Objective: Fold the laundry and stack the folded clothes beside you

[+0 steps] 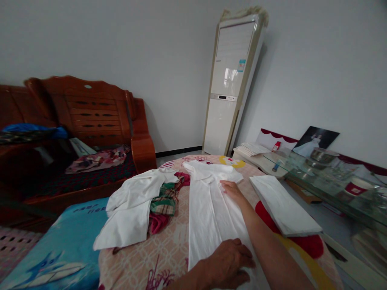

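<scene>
White garment (202, 209) ran lengthwise away from person, flared end farthest; left grip (228, 259) lay open on it; right grip (233, 191) touched, pinch unclear.

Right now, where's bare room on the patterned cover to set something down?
Widest: the patterned cover between the crumpled white cloth and the laid-out white garment, toward the near edge. Narrower: a strip between the right forearm and the folded white cloth. Crowded: the garment, under left hand and right hand, and the first gap's far end, where plaid cloth bunches.
</scene>
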Demonstrator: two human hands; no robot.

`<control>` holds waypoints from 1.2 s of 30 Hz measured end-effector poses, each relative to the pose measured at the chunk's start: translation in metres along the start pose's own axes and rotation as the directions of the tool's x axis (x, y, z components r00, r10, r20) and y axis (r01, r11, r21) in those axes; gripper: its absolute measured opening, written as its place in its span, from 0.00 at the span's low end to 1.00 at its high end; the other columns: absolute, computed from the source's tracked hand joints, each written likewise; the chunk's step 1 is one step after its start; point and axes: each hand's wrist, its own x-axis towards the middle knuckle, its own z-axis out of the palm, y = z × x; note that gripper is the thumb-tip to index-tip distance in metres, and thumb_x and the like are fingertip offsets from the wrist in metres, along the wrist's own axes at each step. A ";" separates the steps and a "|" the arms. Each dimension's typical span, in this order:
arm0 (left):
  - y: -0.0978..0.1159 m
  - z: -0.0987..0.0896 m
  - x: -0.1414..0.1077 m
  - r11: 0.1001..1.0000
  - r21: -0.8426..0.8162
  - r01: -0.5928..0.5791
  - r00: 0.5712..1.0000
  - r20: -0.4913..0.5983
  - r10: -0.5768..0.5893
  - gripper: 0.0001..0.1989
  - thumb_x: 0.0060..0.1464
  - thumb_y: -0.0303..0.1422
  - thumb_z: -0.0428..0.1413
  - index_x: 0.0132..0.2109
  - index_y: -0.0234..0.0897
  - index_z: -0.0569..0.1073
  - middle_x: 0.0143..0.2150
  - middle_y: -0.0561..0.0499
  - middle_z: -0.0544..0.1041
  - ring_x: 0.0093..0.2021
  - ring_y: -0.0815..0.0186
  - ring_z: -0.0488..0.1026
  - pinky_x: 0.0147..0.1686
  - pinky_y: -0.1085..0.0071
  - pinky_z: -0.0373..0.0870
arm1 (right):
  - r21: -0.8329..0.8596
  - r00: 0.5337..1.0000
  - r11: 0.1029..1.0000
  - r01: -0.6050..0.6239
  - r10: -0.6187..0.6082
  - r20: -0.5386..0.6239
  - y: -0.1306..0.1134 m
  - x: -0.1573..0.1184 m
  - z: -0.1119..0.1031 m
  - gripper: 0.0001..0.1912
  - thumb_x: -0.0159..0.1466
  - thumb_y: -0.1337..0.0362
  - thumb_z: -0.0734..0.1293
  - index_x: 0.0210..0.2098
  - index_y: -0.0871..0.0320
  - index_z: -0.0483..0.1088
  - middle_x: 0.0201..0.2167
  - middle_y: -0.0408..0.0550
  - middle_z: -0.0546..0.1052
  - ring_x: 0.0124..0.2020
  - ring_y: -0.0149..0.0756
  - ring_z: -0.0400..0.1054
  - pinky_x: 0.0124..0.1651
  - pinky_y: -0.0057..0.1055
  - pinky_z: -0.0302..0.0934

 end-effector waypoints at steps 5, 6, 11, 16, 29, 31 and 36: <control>0.003 0.008 0.004 0.997 0.041 -0.065 0.998 0.013 0.064 0.11 0.56 0.30 0.56 0.47 0.40 0.75 0.47 0.49 0.78 0.47 0.64 0.74 0.50 0.68 0.66 | -0.107 0.968 0.989 -0.105 0.077 -0.239 0.017 0.001 -0.037 0.19 0.55 0.57 0.60 0.37 0.60 0.78 0.34 0.51 0.81 0.36 0.41 0.74 0.36 0.35 0.69; 0.004 0.010 0.005 0.996 0.059 -0.070 0.997 0.020 0.069 0.10 0.57 0.30 0.55 0.46 0.40 0.75 0.46 0.49 0.78 0.46 0.64 0.74 0.49 0.68 0.66 | -0.139 0.960 0.983 -0.121 0.080 -0.269 0.019 0.001 -0.043 0.17 0.55 0.59 0.60 0.35 0.59 0.78 0.31 0.50 0.81 0.36 0.42 0.74 0.38 0.35 0.69; 0.003 0.016 0.010 0.986 0.164 -0.044 0.999 0.020 0.041 0.07 0.60 0.30 0.52 0.39 0.39 0.75 0.40 0.49 0.79 0.41 0.65 0.74 0.43 0.71 0.68 | -0.317 0.972 0.944 -0.095 0.018 -0.235 0.023 -0.002 -0.047 0.11 0.51 0.68 0.62 0.25 0.55 0.77 0.32 0.49 0.81 0.43 0.42 0.74 0.52 0.38 0.64; -0.001 0.021 0.010 0.976 0.206 -0.072 0.997 0.037 0.066 0.08 0.61 0.29 0.50 0.38 0.39 0.74 0.39 0.50 0.78 0.40 0.66 0.73 0.42 0.72 0.68 | -0.438 0.989 0.899 0.000 -0.064 -0.131 0.023 0.000 -0.032 0.20 0.52 0.72 0.60 0.39 0.56 0.78 0.51 0.48 0.76 0.56 0.40 0.66 0.61 0.38 0.55; -0.007 0.024 0.004 0.981 0.175 -0.084 0.996 0.038 0.078 0.09 0.62 0.32 0.51 0.34 0.37 0.72 0.36 0.50 0.77 0.37 0.67 0.73 0.38 0.73 0.67 | -0.695 0.957 0.683 -0.224 0.019 -0.289 0.025 0.033 -0.031 0.17 0.59 0.67 0.61 0.43 0.62 0.76 0.40 0.57 0.79 0.46 0.43 0.71 0.50 0.34 0.61; -0.009 0.025 0.004 0.988 0.140 -0.069 0.997 0.047 0.063 0.09 0.62 0.32 0.51 0.33 0.37 0.72 0.35 0.50 0.77 0.37 0.67 0.73 0.37 0.73 0.67 | -0.719 0.955 0.651 -0.243 0.031 -0.295 0.024 0.037 -0.027 0.13 0.59 0.65 0.62 0.38 0.62 0.77 0.39 0.60 0.78 0.45 0.46 0.72 0.48 0.35 0.62; -0.012 0.028 0.006 0.999 0.020 -0.050 0.996 0.079 0.048 0.09 0.61 0.33 0.52 0.32 0.38 0.72 0.34 0.49 0.76 0.36 0.66 0.73 0.36 0.73 0.68 | -0.767 0.960 0.600 -0.226 0.005 -0.279 0.024 0.040 -0.018 0.13 0.62 0.68 0.60 0.36 0.62 0.76 0.38 0.63 0.78 0.44 0.47 0.72 0.47 0.37 0.62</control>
